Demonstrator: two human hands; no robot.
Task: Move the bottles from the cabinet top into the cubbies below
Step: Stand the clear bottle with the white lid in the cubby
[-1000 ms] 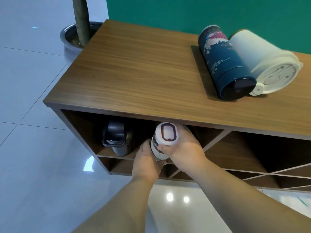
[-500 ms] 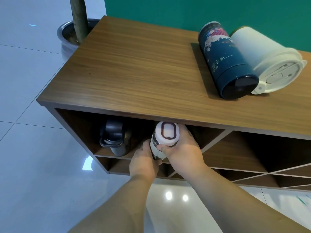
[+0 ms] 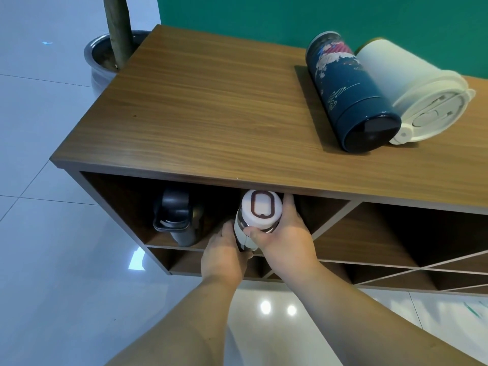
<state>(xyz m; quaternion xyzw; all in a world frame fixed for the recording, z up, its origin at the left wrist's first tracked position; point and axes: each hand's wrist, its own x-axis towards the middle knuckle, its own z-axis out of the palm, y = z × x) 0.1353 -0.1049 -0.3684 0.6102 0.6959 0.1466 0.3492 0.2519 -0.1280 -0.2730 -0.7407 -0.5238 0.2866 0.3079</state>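
Observation:
A white bottle (image 3: 260, 211) with a maroon-ringed cap stands at the mouth of the top left cubby (image 3: 124, 204), just under the edge of the wooden cabinet top (image 3: 211, 107). My right hand (image 3: 285, 236) grips it around the cap and neck. My left hand (image 3: 224, 257) holds its lower body from the left. A black bottle (image 3: 177, 217) with a carry loop stands in the same cubby, to the left. On the cabinet top at the right lie a dark blue patterned bottle (image 3: 351, 93) and, touching it, a white bottle with a flip lid (image 3: 412, 88).
More cubbies (image 3: 396, 233) with slanted dividers open to the right and below. A potted trunk in a metal planter (image 3: 105, 54) stands by the cabinet's far left corner. A green wall (image 3: 264, 17) backs the cabinet. Glossy white floor tiles (image 3: 52, 260) lie in front.
Both hands and the white bottle have stayed at the cubby mouth, with hardly any shift. The view has tilted slightly, so the cabinet sits a little lower and further left.

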